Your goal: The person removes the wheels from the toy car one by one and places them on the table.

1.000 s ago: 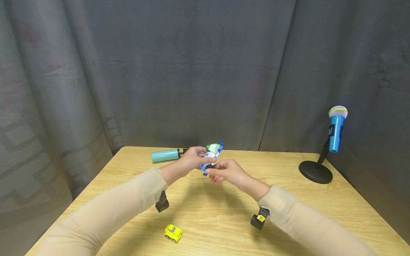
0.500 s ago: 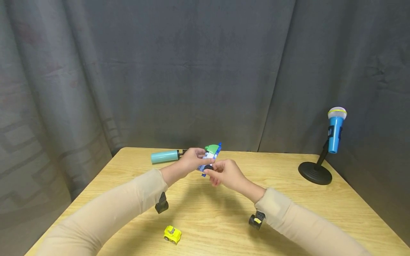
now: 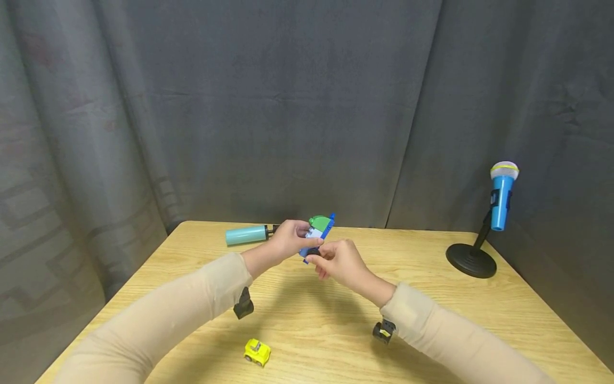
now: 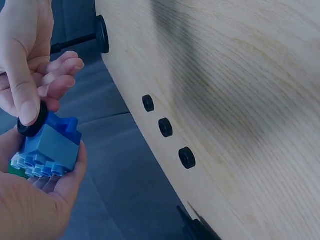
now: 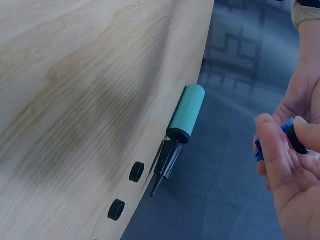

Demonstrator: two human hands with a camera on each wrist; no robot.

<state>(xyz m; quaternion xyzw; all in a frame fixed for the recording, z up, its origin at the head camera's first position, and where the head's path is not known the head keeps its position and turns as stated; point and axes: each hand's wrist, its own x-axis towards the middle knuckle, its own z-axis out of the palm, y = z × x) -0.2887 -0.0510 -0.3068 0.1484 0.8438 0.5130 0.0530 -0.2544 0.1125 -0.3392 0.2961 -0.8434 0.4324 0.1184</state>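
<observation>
My left hand (image 3: 286, 238) grips a toy of blue, white and green building blocks (image 4: 52, 145), held tilted above the far part of the table. Studs show along its underside in the left wrist view. From the right, my right hand (image 3: 344, 260) pinches a black toy wheel (image 4: 38, 120) between thumb and fingers, against the blue block's side. Whether the wheel is seated on the block I cannot tell. In the right wrist view, fingers hide most of the blocks, while the wheel (image 5: 296, 140) shows beside the thumb.
Three loose black wheels (image 4: 165, 127) stand near the table's far edge, behind my hands in the head view. A teal hand pump (image 3: 246, 235) lies at the back left. Nearer me is a yellow toy car (image 3: 257, 352). A blue microphone (image 3: 502, 197) on a black stand (image 3: 471, 260) occupies the right.
The block toy has turned slightly in my left hand, and its green part shows more plainly. My right hand has shifted a little to the left, keeping its pinch on the wheel.
</observation>
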